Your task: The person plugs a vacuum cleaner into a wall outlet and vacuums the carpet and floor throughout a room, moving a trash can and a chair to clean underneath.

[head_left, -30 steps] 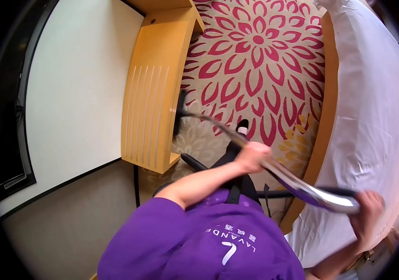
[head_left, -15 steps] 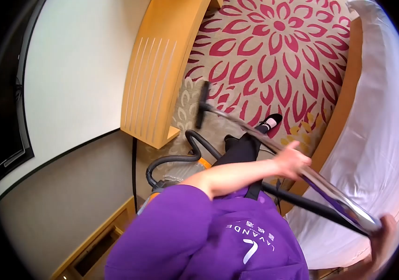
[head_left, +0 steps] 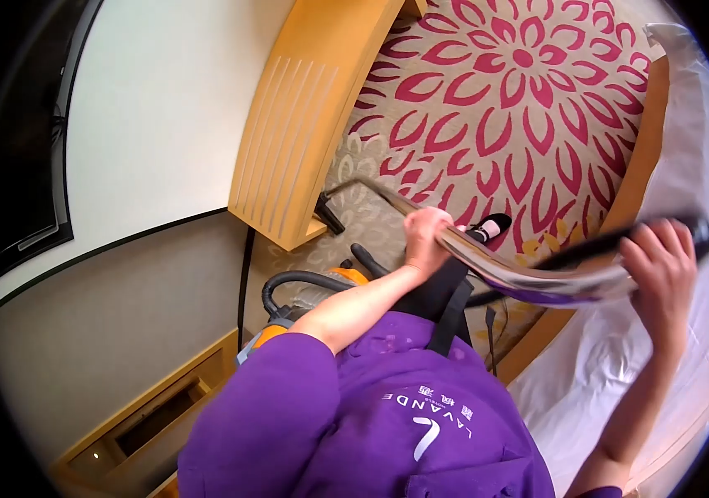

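In the head view, your left hand [head_left: 427, 236] is wrapped around the middle of the shiny tube [head_left: 499, 264]. Your right hand [head_left: 660, 257] is curled around its top end, by the bed, where the black hose [head_left: 595, 242] comes in; it is a bit blurry there. The tube slants down to the left, across your front. Its black head [head_left: 333, 215] is low, beside the near end of the wood bench [head_left: 300, 116], and the bench hides part of it. I cannot tell if they touch. The vacuum [head_left: 275, 332] sits by your left arm, near the wall [head_left: 122, 307], and your arm and sleeve cover some of it. The work looks under way, right at that bench end. The carpet [head_left: 523, 100] shows no line between clean and dirty, so I cannot tell how much is done or left. The bench makes a hard edge on your left, and the bed's wood side [head_left: 640, 166] makes one on your right. Between them, lots of open carpet runs ahead. The tightest spot is by the bench end, and your shoe [head_left: 491, 227] is near the tube too.
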The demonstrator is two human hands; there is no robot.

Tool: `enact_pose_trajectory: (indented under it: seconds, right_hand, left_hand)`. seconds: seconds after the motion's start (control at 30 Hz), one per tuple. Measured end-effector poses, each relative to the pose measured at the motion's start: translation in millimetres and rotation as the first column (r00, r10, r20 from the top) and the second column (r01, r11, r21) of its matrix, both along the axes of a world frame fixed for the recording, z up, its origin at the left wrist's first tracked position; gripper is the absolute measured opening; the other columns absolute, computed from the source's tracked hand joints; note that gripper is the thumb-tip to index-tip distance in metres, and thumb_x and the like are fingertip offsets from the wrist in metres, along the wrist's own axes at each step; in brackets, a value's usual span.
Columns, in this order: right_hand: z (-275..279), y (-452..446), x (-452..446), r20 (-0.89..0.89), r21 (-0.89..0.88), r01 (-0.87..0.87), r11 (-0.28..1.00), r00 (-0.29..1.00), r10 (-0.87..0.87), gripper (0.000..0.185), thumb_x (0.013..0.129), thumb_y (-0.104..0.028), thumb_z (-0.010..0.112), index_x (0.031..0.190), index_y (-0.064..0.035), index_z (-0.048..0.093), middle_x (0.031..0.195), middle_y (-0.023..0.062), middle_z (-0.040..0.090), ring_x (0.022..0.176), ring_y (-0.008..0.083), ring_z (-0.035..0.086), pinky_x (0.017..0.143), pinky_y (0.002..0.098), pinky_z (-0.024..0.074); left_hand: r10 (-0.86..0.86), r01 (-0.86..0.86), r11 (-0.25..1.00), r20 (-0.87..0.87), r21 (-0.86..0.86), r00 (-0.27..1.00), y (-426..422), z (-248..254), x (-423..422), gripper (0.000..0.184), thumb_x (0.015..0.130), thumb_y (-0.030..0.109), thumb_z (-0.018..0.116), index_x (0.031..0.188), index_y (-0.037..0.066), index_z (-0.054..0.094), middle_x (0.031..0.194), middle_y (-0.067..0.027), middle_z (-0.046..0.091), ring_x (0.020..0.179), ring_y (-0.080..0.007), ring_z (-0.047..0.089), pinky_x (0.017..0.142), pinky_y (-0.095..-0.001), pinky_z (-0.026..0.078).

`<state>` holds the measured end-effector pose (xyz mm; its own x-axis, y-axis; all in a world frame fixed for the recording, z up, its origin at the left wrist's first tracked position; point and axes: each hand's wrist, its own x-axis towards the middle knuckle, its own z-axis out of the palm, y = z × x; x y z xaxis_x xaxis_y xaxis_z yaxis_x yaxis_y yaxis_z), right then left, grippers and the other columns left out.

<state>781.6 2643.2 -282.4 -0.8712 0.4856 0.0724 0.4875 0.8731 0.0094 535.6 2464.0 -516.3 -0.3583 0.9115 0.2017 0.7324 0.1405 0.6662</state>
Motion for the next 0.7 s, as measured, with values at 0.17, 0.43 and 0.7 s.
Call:
enact_pose_trajectory:
  seconds: [0.17,0.43,0.7]
  right_hand:
    - [-21.5,1.4,-75.9,-0.162,0.212,-0.078,0.974,0.980,0.114,0.014,0.060,-0.012,0.058,0.067,-0.0139,0.046,0.070,-0.0008,0.045,0.077,0.0139,0.050,0.082,0.0289,0.0407]
    - [7.8,-42.0,49.5,0.181,-0.124,0.272,0.954,0.952,-0.248,0.013,0.062,0.003,0.052,0.072,-0.0040,0.047,0.073,0.0117,0.048,0.080,0.0318,0.050,0.083,0.0424,0.0397]
    - [181.3,-202.6,159.0,0.306,0.096,0.763,0.640,0.589,-0.748,0.013,0.063,-0.003,0.053,0.069,-0.0014,0.042,0.066,0.0154,0.041,0.068,0.0338,0.044,0.062,0.0400,0.0330]
  left_hand:
    - [0.340,-0.345,0.926,0.059,0.155,0.939,5.5,-40.4,-44.6,0.026,0.068,0.009,0.072,0.077,0.006,0.047,0.078,-0.0080,0.050,0.074,-0.0253,0.051,0.068,-0.0344,0.041]
    - [-0.133,0.151,0.982,0.157,-0.111,0.979,-0.8,-4.3,45.0,0.023,0.061,0.010,0.071,0.076,0.013,0.054,0.075,-0.0023,0.054,0.077,-0.0237,0.055,0.075,-0.0440,0.036]
    - [-0.807,0.983,0.182,0.571,-0.008,0.154,21.1,100.3,144.5,0.024,0.060,0.019,0.068,0.077,0.012,0.053,0.066,-0.0039,0.055,0.076,-0.0263,0.059,0.100,-0.0636,0.018]
